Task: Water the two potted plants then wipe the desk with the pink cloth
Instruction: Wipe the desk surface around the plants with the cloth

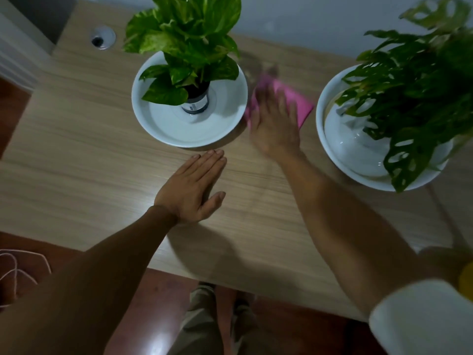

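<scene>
Pink folded cloth [302,103]: on pale wood-grain desk [76,149] between broad-leaved potted plant [184,34] and split-leaved potted plant [422,80], pinned under flat-fingered right hand [275,124], protruding toward 1 o'clock. Left hand [192,190]: flat, empty, 7 o'clock of it.

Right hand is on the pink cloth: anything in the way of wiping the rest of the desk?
Yes. The pink cloth under the right hand sits between the left dish and the right dish, so both block sideways strokes. The left hand lies flat on the desk nearer the person.
</scene>
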`<state>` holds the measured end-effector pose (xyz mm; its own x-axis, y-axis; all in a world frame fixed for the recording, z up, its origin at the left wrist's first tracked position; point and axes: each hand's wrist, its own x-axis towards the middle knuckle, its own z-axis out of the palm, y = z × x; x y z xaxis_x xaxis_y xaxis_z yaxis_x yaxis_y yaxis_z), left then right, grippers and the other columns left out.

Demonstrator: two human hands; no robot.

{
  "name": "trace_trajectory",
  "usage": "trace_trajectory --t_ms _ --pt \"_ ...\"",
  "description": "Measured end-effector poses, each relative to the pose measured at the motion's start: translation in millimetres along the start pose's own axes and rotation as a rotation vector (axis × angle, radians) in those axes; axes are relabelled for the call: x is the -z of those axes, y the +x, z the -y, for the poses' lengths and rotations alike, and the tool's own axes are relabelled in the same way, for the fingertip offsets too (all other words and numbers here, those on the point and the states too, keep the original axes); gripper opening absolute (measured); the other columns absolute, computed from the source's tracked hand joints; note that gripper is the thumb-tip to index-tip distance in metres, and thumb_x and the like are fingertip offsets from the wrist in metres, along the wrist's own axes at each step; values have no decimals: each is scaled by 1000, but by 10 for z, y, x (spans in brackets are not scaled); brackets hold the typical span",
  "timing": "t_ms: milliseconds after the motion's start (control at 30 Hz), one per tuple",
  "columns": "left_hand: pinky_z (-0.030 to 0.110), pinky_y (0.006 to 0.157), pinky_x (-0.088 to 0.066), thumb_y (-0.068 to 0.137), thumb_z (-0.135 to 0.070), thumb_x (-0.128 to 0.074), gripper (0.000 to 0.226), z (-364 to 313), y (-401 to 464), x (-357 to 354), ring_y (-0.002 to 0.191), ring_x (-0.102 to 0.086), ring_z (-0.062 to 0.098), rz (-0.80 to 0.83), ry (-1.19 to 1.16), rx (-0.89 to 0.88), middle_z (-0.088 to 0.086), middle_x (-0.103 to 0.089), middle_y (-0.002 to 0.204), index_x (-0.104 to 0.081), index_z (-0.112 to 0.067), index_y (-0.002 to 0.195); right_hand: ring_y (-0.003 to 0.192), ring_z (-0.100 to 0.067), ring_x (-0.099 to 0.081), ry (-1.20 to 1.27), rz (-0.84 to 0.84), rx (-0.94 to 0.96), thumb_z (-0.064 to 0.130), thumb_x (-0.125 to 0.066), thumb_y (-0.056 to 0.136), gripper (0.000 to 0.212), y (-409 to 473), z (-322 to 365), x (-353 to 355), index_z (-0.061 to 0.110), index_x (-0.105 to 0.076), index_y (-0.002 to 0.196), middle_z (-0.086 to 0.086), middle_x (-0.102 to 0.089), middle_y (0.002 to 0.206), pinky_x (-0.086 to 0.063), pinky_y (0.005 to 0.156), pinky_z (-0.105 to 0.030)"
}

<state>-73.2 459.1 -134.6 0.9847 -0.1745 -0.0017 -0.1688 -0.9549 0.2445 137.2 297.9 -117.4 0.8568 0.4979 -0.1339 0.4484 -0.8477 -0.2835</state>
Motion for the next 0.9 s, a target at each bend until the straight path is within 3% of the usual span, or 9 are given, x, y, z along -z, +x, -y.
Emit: trace_trajectory --t_ms 100,267,433,533,633,767,900 --pt "47 130 -20 100 -52 -38 78 12 3 -34 161 -18 22 -21 -5 -7 10 -22 172 -29 -7 162 164 -31 6 19 12 -45 50 -3 110 65 564 -57 108 23 0 169 -5 3 178 3 132 -55" --pt "47 130 -18 101 -53 -36 78 44 -7 -48 161 -16 21 -13 11 -8 10 -20 172 -27 -6 162 162 -42 2 -116 65 254 47 -16 113 60 692 -95 106 29 -2 169 1 0 178 3 129 -58" --pt "45 131 -15 102 -53 -40 78 35 -29 -25 162 -13 22 -3 -7 -2 11 -19 172 -24 -7 163 164 -32 -2 -31 68 163 50 -15 110 63 34 17 10 30 -3 169 0 -6 178 -5 131 -60" --pt "43 130 -19 101 -47 -50 72 -25 -87 32 156 -29 27 -69 -46 92 15 -37 165 -38 -4 158 164 -30 1 -26 67 121 51 -11 110 62 -514 220 -106 30 -2 168 1 -1 178 -5 131 -59" --pt "45 124 -29 104 -43 -43 59 18 -294 103 148 -40 28 -122 -79 251 13 -48 155 -46 -7 149 164 -31 0 -8 47 50 48 -11 111 62 -1020 589 -307 27 0 168 0 0 178 -5 132 -57" --pt "47 126 -27 104 -43 -36 63 303 -730 180 154 -31 29 -110 -87 409 14 -37 164 -39 -5 155 164 -30 -2 -38 71 51 48 -9 111 64 -1481 1069 -557 22 -6 169 -4 -6 177 -4 132 -55" --pt "44 131 -14 105 -46 -27 68 718 -979 290 161 -15 26 -86 -63 475 10 -20 172 -25 -8 162 164 -25 1 -5 63 115 51 -6 112 60 -1374 872 -500 31 3 168 6 0 178 -3 131 -57"
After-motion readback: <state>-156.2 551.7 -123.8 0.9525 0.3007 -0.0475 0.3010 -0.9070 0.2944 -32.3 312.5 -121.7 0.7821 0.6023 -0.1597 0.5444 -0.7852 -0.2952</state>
